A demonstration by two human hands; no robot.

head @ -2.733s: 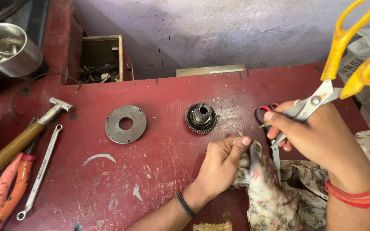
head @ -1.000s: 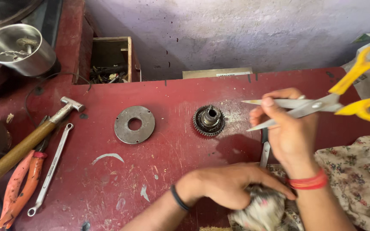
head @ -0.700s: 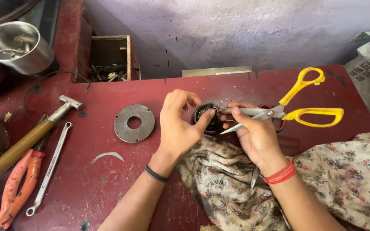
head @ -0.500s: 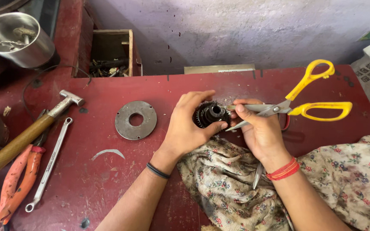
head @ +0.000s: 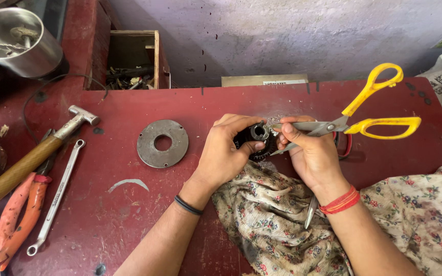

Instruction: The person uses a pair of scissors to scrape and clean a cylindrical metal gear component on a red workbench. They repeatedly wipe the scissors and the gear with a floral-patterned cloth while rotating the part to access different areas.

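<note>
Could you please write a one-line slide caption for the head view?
Left hand grips a toothed gear while right hand holds yellow-handled scissors over a red workbench.

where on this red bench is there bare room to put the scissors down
Bare bench lies between the spanner and the floral cloth, below the metal disc. A strip is free behind the gear, by the wall. The left edge is crowded: hammer, orange pliers.

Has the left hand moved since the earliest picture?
Yes. The left hand went from the floral cloth at the near edge up the red bench to grip the gear.
</note>
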